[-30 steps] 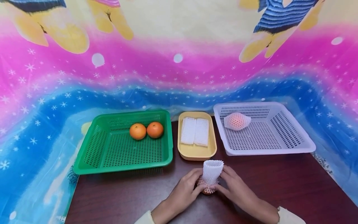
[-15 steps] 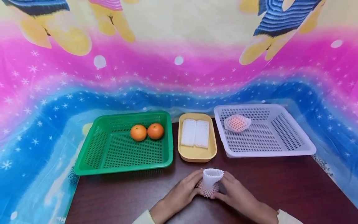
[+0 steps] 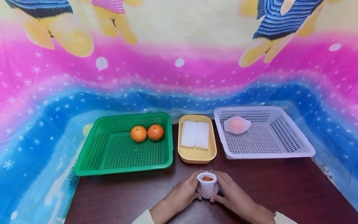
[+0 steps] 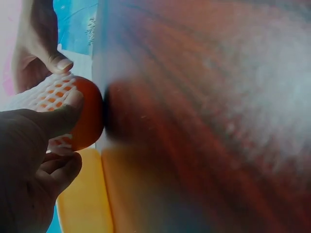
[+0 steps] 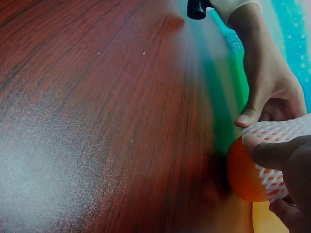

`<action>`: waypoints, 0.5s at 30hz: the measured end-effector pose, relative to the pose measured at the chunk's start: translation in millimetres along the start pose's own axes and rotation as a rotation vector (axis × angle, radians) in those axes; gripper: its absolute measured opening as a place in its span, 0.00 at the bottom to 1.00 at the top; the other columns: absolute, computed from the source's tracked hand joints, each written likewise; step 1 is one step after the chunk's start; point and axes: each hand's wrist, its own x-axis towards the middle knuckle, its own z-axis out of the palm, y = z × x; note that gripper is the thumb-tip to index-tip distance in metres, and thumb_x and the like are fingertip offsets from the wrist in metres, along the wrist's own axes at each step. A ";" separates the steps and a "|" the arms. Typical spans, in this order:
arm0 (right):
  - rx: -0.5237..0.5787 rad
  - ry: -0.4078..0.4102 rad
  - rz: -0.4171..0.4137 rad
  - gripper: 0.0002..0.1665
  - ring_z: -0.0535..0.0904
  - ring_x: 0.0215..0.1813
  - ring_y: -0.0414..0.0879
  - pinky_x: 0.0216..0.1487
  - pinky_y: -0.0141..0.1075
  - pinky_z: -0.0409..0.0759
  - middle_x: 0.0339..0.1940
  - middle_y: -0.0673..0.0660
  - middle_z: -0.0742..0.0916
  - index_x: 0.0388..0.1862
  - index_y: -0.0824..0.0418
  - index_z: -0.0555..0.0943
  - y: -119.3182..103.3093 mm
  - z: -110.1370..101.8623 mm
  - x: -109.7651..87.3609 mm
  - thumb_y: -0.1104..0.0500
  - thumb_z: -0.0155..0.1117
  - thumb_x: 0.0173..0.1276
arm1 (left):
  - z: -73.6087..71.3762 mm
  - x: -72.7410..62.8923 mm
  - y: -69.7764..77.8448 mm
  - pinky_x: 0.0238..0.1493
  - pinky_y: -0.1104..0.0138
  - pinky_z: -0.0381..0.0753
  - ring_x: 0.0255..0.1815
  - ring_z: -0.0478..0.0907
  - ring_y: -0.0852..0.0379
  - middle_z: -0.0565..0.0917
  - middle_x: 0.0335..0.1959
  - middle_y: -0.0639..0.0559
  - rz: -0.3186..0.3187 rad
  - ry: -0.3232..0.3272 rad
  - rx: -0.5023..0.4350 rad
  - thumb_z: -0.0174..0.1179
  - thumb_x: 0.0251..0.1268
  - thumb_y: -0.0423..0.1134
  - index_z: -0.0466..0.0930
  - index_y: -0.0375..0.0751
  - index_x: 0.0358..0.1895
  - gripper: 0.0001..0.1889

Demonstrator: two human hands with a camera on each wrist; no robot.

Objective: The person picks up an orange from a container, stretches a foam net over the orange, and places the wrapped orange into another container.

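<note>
In the head view, an orange [image 3: 207,179] stands on the table inside a white foam fruit net [image 3: 207,190], its top showing through the net's round open end. My left hand [image 3: 180,194] grips the net from the left, and my right hand [image 3: 235,194] grips it from the right. Both wrist views show the net covering part of the orange [image 4: 90,114], while the side toward the table is bare. The left thumb [image 4: 65,114] presses on the mesh in the left wrist view. In the right wrist view, the right thumb [image 5: 267,151] lies over the net's edge.
A green basket [image 3: 92,155] with two oranges [image 3: 147,133] stands at the left. Behind the hands, a yellow tray [image 3: 197,157] holds two flat foam nets [image 3: 195,134]. On the right, a white basket [image 3: 268,154] contains a net-wrapped fruit [image 3: 237,125].
The tall upper part of the net has come down between my hands, and the orange's top now shows in its opening. Both hands stay around the fruit.
</note>
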 end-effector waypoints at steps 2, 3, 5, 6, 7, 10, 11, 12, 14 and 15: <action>0.005 0.000 -0.009 0.54 0.77 0.65 0.44 0.63 0.39 0.83 0.66 0.49 0.80 0.71 0.56 0.73 0.4 0.1 -0.1 0.46 0.86 0.44 | -1.2 -0.7 -0.7 0.54 0.68 0.86 0.59 0.84 0.54 0.72 0.74 0.46 0.008 -0.001 -0.017 0.75 0.56 0.52 0.63 0.37 0.76 0.47; 0.007 0.005 -0.020 0.55 0.77 0.66 0.44 0.65 0.33 0.80 0.66 0.50 0.80 0.71 0.57 0.73 0.8 -0.2 0.2 0.46 0.86 0.43 | -2.6 -0.6 -0.5 0.57 0.66 0.85 0.62 0.83 0.52 0.71 0.75 0.45 0.011 0.000 -0.023 0.74 0.56 0.53 0.62 0.37 0.77 0.48; 0.025 0.037 -0.062 0.56 0.76 0.66 0.46 0.70 0.23 0.71 0.66 0.53 0.80 0.71 0.60 0.73 1.5 -1.3 1.7 0.46 0.87 0.43 | -6.2 0.9 0.8 0.64 0.62 0.83 0.68 0.79 0.50 0.71 0.76 0.43 0.023 0.009 -0.063 0.73 0.56 0.53 0.61 0.37 0.78 0.49; 0.034 0.052 -0.084 0.57 0.76 0.66 0.47 0.72 0.19 0.66 0.66 0.54 0.80 0.71 0.61 0.73 1.5 -2.1 2.7 0.47 0.87 0.43 | -8.0 2.2 1.3 0.67 0.61 0.81 0.70 0.77 0.49 0.71 0.76 0.43 0.032 0.018 -0.093 0.73 0.57 0.52 0.61 0.36 0.78 0.48; 0.046 0.067 -0.104 0.56 0.76 0.66 0.48 0.73 0.16 0.60 0.66 0.55 0.80 0.71 0.63 0.72 1.5 -2.9 3.6 0.48 0.87 0.43 | -9.5 3.5 1.9 0.69 0.60 0.79 0.72 0.75 0.49 0.71 0.76 0.43 0.037 0.025 -0.120 0.73 0.58 0.50 0.61 0.36 0.78 0.47; 0.077 0.098 -0.153 0.52 0.76 0.66 0.49 0.74 0.13 0.53 0.66 0.56 0.80 0.71 0.63 0.73 1.4 -4.1 5.7 0.54 0.86 0.46 | -12.1 6.9 2.4 0.71 0.61 0.77 0.73 0.74 0.51 0.74 0.74 0.43 0.052 0.041 -0.206 0.73 0.60 0.43 0.64 0.36 0.76 0.42; 0.084 0.098 -0.160 0.51 0.76 0.65 0.48 0.74 0.13 0.53 0.65 0.55 0.80 0.71 0.62 0.73 1.2 -4.4 6.1 0.56 0.85 0.47 | -12.1 7.8 1.9 0.72 0.62 0.76 0.73 0.74 0.51 0.74 0.73 0.43 0.058 0.041 -0.229 0.73 0.60 0.41 0.65 0.36 0.75 0.41; 0.089 0.092 -0.156 0.50 0.76 0.65 0.48 0.73 0.13 0.53 0.65 0.54 0.80 0.71 0.61 0.73 1.5 -4.1 6.1 0.57 0.85 0.48 | -11.7 8.3 1.3 0.72 0.63 0.75 0.73 0.74 0.52 0.74 0.73 0.43 0.060 0.035 -0.246 0.73 0.61 0.41 0.66 0.36 0.75 0.40; 0.102 0.085 -0.152 0.49 0.77 0.65 0.47 0.73 0.13 0.54 0.65 0.53 0.81 0.70 0.60 0.74 2.7 -3.1 5.3 0.57 0.84 0.49 | -10.8 8.6 0.2 0.73 0.62 0.74 0.73 0.74 0.51 0.74 0.73 0.42 0.057 0.023 -0.274 0.74 0.60 0.41 0.67 0.36 0.74 0.40; 0.109 0.082 -0.147 0.49 0.77 0.65 0.47 0.73 0.13 0.54 0.65 0.53 0.81 0.70 0.61 0.74 3.5 -2.3 4.7 0.57 0.84 0.49 | -10.1 8.5 -0.4 0.73 0.62 0.74 0.74 0.74 0.51 0.74 0.73 0.42 0.053 0.018 -0.285 0.74 0.59 0.42 0.67 0.37 0.74 0.40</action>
